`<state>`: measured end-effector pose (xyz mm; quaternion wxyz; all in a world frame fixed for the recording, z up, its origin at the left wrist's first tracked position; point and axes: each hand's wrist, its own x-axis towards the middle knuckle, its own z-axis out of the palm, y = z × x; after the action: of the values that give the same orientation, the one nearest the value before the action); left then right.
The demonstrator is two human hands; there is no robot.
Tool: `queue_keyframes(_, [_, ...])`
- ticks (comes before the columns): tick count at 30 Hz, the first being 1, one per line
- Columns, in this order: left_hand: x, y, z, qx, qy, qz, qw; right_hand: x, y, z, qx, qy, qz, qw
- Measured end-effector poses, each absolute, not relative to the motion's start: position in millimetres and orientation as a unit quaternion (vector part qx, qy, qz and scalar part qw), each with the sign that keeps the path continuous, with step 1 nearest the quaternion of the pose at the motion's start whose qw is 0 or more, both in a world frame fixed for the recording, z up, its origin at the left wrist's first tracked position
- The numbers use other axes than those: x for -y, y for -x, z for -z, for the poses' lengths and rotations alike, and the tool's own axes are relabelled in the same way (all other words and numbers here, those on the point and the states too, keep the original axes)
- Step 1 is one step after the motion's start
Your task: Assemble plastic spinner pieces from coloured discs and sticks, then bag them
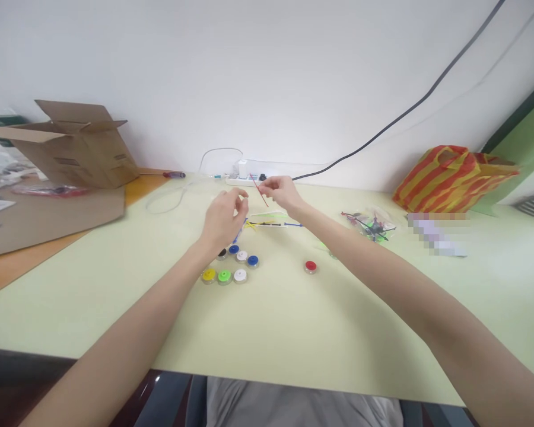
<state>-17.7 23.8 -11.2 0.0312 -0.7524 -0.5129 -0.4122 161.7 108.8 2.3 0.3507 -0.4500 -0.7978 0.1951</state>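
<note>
My right hand (279, 192) is raised above the far part of the table, with its fingertips pinched on a thin red stick (263, 197) that slants down to the right. To its left is my left hand (226, 218), fingers loosely bent and apart, with nothing visible in them. Beneath and between the hands lie thin sticks: a yellow one (251, 225), a blue one (237, 238) and a blue-ended one (293, 225). Small round clear-bottomed discs sit nearer me, among them yellow (209, 275), green (225, 276), white (240, 276) and blue (253, 261). A red disc (310, 266) stands apart on the right.
A bag of dark and coloured parts (374, 226) lies beyond my right forearm. Further right stands a red-and-yellow striped bag (454, 178). A power strip (240, 179) is against the wall, a screwdriver (174, 175) left of it. An open cardboard box (84, 151) occupies the left.
</note>
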Motion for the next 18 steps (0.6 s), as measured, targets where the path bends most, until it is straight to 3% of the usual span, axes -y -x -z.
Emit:
queue_keyframes(3, [-19.9, 8.8, 12.3, 0.501, 0.778, 0.378, -0.024, -84.2, -166.5, -6.6, 0.716, 0.400, -0.346, 0.456])
queue_keyframes(6, [-6.4, -8.4, 11.9, 0.486, 0.802, 0.339, -0.069, -48.4, -179.5, -2.2, 0.670, 0.333, -0.463, 0.475])
queue_keyframes(12, [30.8, -44.4, 7.6, 0.432, 0.852, 0.274, -0.115, 16.8, -231.7, 4.4, 0.655, 0.334, -0.498, 0.459])
queue_keyframes(18, [48.1, -59.3, 12.2, 0.394, 0.907, 0.146, -0.034, 60.5, -283.8, 8.6, 0.612, 0.352, -0.532, 0.468])
